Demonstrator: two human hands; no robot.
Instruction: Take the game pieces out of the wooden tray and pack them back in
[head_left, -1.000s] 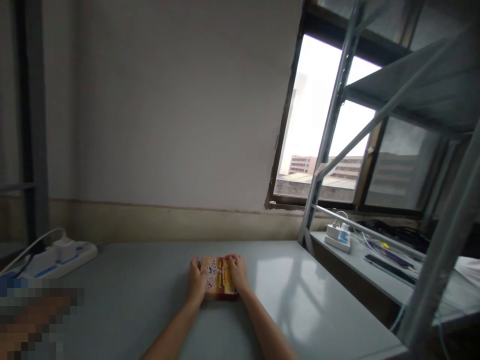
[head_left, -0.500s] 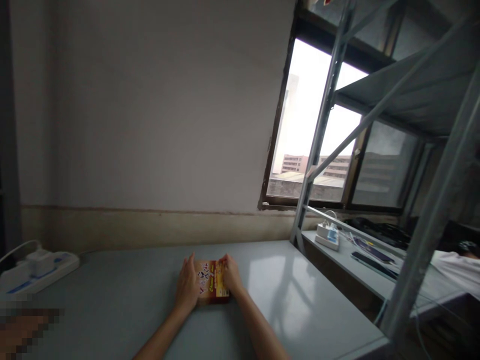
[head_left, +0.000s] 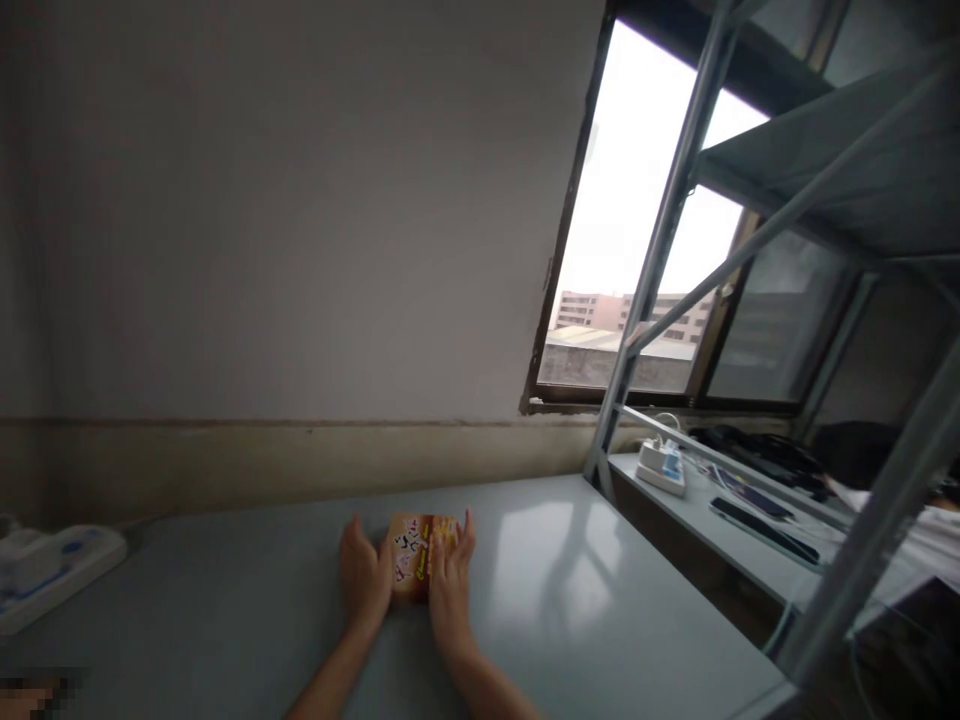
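A small, flat box (head_left: 409,560), tan and dark red with printed lettering, lies on the grey tabletop (head_left: 247,610). Beside its left edge is my left hand (head_left: 365,580), fingers stretched forward and apart, with the thumb side against or very near the box. My right hand (head_left: 451,590) lies flat over the right part of the box, its fingers extended and covering some of the print. Neither hand is wrapped round the box.
A white power strip (head_left: 67,570) with a plug lies at the table's left. To the right rises a metal bunk frame (head_left: 660,250) before a window. Beyond it, a second desk holds another power strip (head_left: 660,467), phone-like dark objects (head_left: 763,532) and cables.
My right hand has gone from gripping the box's right edge to lying flat across its right part. My left hand's fingers have spread slightly. The camera view has shifted a little.
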